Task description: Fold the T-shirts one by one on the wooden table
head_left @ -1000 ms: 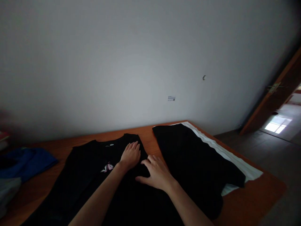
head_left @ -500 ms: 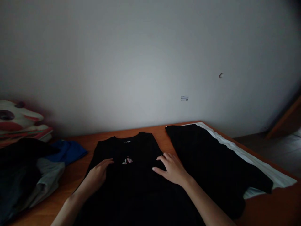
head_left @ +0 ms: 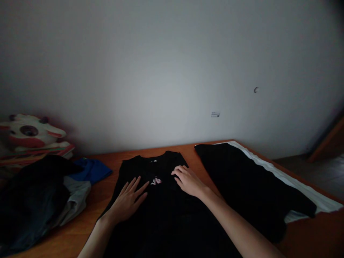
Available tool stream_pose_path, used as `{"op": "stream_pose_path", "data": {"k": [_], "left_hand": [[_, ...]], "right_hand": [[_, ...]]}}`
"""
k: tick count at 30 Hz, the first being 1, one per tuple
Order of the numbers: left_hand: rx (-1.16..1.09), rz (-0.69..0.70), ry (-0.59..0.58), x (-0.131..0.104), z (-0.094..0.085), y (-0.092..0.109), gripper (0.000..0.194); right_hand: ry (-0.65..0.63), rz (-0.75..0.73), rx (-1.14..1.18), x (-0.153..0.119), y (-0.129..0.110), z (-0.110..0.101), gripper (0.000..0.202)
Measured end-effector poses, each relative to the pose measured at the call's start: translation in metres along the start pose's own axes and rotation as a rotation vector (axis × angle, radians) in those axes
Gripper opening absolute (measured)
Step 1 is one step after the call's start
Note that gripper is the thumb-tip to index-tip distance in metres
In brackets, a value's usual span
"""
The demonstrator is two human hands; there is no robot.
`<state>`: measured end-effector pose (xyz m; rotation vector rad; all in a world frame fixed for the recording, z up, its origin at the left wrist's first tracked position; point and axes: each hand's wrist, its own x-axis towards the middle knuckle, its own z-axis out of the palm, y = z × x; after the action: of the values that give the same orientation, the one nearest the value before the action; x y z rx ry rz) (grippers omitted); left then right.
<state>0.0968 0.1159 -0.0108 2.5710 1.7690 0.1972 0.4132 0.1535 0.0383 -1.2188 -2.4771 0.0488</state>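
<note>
1. Black fabric shirt (head_left: pixel 161 218) with small pink-and-white chest print (head_left: pixel 156 181): is lying flat on the brown wooden desk (head_left: pixel 77 234).
2. Left hand (head_left: pixel 128 200): is resting on the shirt, fingers spread, beside the print.
3. Right hand (head_left: pixel 188 181): is touching the shirt's opposite side, fingers bent; cannot tell whether pinching.
4. Black fabric garment (head_left: pixel 242 186): is overlapping white cloth (head_left: pixel 309 191).

Wd tbl (head_left: pixel 102 190) | blk shirt (head_left: pixel 161 211) | R – blk garment (head_left: pixel 249 190) over wht cloth (head_left: pixel 322 203) | L – clothes pile (head_left: pixel 32 200)
</note>
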Motion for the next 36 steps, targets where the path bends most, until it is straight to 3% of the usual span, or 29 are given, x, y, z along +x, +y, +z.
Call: {"op": "stream_pose_path", "data": {"k": [5, 10, 18, 26, 30, 36], "left_hand": [[-0.016, -0.012, -0.081, -0.003, -0.011, 0.01, 0.054], [-0.026, -0.017, -0.069, -0.003, -0.013, 0.011, 0.055], [-0.048, 0.016, 0.006, -0.004, -0.001, 0.004, 0.055], [-0.058, -0.031, -0.089, -0.004, -0.017, 0.014, 0.06], [-0.053, -0.028, -0.079, -0.005, -0.016, 0.014, 0.062], [-0.058, -0.031, -0.033, -0.005, -0.008, 0.011, 0.066]], "right_hand": [[-0.075, -0.027, -0.028, 0.048, -0.02, 0.016, 0.029], [-0.139, -0.063, -0.011, 0.072, -0.022, 0.031, 0.019], [-0.122, -0.05, 0.008, 0.076, -0.021, 0.046, 0.012], [-0.02, 0.06, 0.038, 0.078, -0.021, 0.057, 0.016], [0.006, 0.1, 0.064, 0.077, -0.025, 0.063, 0.017], [0.016, 0.053, 0.084, 0.069, -0.017, 0.056, 0.022]]}}
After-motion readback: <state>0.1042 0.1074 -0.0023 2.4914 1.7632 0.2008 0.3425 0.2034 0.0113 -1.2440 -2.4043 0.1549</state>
